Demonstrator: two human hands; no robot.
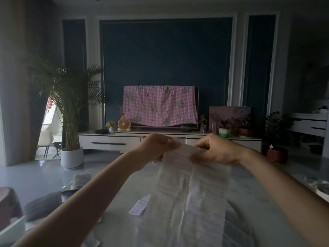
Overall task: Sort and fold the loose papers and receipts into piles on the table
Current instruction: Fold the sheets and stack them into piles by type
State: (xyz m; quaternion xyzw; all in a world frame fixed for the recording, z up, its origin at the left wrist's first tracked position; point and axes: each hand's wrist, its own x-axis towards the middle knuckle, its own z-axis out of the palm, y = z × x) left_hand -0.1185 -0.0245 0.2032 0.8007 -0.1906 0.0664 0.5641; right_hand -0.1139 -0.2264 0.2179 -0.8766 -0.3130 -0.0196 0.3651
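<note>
Closest to you, the lower end of a long white receipt (188,193) fills the bottom middle of the view. It is printed in faint lines and creased lengthwise down its centre. It runs away from you over the pale glossy counter (263,191); whether its near end rests on the counter cannot be told. To the left of the receipt, a small folded slip (139,207) lies flat on the counter. More loose papers (237,229) lie on the counter to its right, partly hidden by it. Your 2 bare forearms reach forward on either side.

At the receipt's far end, your left hand (154,147) pinches the top left corner between thumb and curled fingers. Your right hand (219,150) pinches the top right edge the same way, so the sheet is held between both hands.

Beyond the counter, a tall palm (71,97) in a white pot stands on the floor to the left, and a red pot (276,155) stands to the right. Farther back, a low white cabinet (110,142) carries a small round fan (124,124) and a screen draped in a pink checked cloth (160,106), against a dark blue wall (167,54).
</note>
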